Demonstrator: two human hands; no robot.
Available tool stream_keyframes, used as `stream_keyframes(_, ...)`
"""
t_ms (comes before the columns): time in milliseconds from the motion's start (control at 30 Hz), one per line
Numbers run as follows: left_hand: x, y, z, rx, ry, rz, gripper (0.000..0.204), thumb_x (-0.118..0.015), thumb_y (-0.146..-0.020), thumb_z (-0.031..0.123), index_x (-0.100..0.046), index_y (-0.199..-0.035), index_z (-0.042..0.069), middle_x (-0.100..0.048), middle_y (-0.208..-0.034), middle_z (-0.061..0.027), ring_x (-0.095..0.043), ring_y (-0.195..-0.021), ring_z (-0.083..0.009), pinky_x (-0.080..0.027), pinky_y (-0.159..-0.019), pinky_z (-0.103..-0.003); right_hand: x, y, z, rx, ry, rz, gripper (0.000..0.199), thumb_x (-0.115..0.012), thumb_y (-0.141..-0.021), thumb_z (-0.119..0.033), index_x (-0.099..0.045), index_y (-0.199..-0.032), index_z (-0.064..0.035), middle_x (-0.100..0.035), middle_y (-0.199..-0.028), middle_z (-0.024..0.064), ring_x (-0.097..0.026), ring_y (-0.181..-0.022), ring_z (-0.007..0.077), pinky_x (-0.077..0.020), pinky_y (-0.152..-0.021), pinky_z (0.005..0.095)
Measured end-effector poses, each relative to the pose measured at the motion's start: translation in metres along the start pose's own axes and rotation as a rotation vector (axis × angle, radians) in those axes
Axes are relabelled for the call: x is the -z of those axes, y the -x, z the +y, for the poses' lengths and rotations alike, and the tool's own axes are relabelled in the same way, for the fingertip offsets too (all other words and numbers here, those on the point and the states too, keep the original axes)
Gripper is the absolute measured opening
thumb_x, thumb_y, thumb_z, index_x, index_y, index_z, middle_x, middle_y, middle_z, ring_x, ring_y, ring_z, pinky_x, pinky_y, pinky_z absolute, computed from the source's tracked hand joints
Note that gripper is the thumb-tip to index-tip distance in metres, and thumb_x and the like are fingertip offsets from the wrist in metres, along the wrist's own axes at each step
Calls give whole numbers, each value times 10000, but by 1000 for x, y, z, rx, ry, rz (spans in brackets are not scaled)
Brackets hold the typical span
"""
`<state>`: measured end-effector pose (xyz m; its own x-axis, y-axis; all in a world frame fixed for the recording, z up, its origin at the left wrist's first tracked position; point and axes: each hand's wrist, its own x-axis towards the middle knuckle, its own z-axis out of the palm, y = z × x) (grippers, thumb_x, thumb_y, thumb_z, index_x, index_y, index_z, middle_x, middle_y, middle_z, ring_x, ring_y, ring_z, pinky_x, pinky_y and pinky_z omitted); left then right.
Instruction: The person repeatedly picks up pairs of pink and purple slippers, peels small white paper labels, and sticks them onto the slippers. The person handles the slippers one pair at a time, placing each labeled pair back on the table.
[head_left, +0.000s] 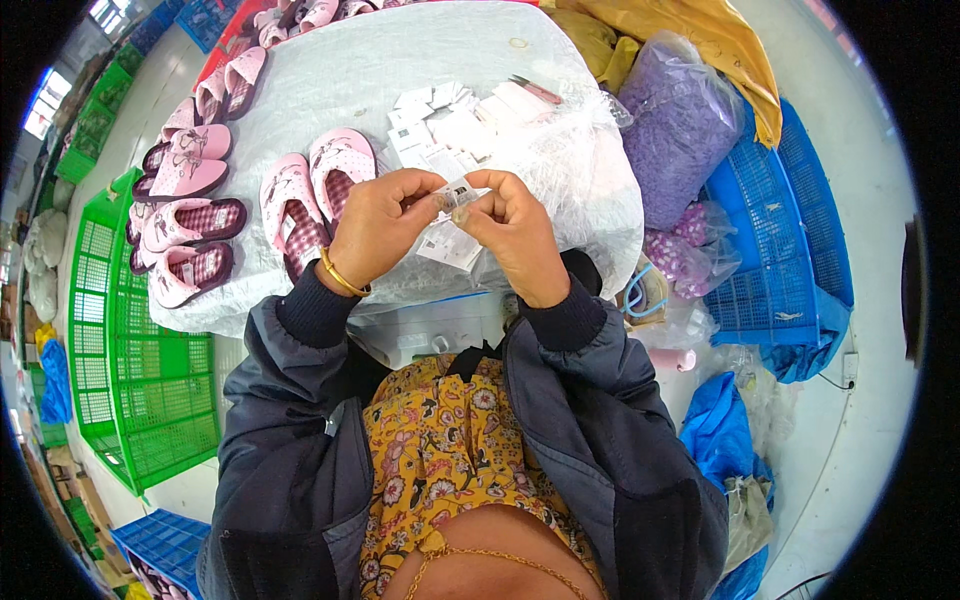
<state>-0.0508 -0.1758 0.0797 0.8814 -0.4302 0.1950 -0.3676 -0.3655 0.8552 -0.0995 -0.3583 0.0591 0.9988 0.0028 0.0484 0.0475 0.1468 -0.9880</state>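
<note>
My left hand [378, 232] and my right hand [515, 232] meet over the near side of the table, fingertips pinched on a small white label [458, 194] with dark print. Just below them is a white card [450, 247]; whether it hangs from the label or lies on the table I cannot tell. Left of my left hand, a pair of pink slippers [288, 192] with checked insoles sits on the table, partly covered by that hand. Beyond the hands lies a loose pile of white cards [455, 132], with small red-handled scissors [536, 90] at its far right.
Several pink slippers [195, 170] line the left side of the cloth-covered table [430, 50]. Clear plastic bags [565, 160] lie at its right. Green crates [150, 370] stand on the left floor; a purple bag [680, 130] and blue crates [770, 240] stand right.
</note>
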Motion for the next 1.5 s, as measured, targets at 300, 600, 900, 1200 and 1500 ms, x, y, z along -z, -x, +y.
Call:
stream_keyframes(300,0,8,4,-42,-18,-14,179,-649,-912,107,-691,-1040,-10,-699,-862,-65,-614,-737,-91,-490,-656,-255,-4,7,-6,-19,16,-5,349,-691,-868,-47,-543,-1175,28,-638,-844,36,-570,-759,68,-459,-666,215)
stream_keyframes(600,15,15,-11,183,419,-320,163,-625,-949,163,-646,-988,6,-621,-847,3,-558,-764,-74,-465,-703,-236,-4,13,3,-88,0,-143,245,-691,-868,-45,-572,-1076,6,-636,-866,26,-574,-754,62,-453,-655,213)
stream_keyframes(900,10,51,-24,52,306,-48,61,-617,-893,83,-631,-908,25,-538,-835,35,-460,-722,-47,-384,-652,-223,-16,26,3,-42,304,-140,319,-736,-870,-107,-583,-1130,-4,-648,-973,40,-574,-753,59,-473,-651,214)
stream_keyframes(1200,23,74,-34,-25,195,127,90,-661,-871,85,-654,-927,16,-584,-844,-29,-530,-744,-122,-433,-658,-267,-41,18,11,-225,87,-323,151,-656,-928,-63,-613,-1058,2,-636,-916,-3,-548,-801,49,-454,-707,210)
stream_keyframes(1500,100,26,-82,-454,-837,243,226,-657,-830,122,-699,-1053,111,-564,-1306,-108,-531,-1191,-303,-415,-993,-424,-96,-26,5,8,70,-356,159,-622,-954,-164,-604,-983,-9,-574,-847,-18,-486,-724,54,-429,-658,216)
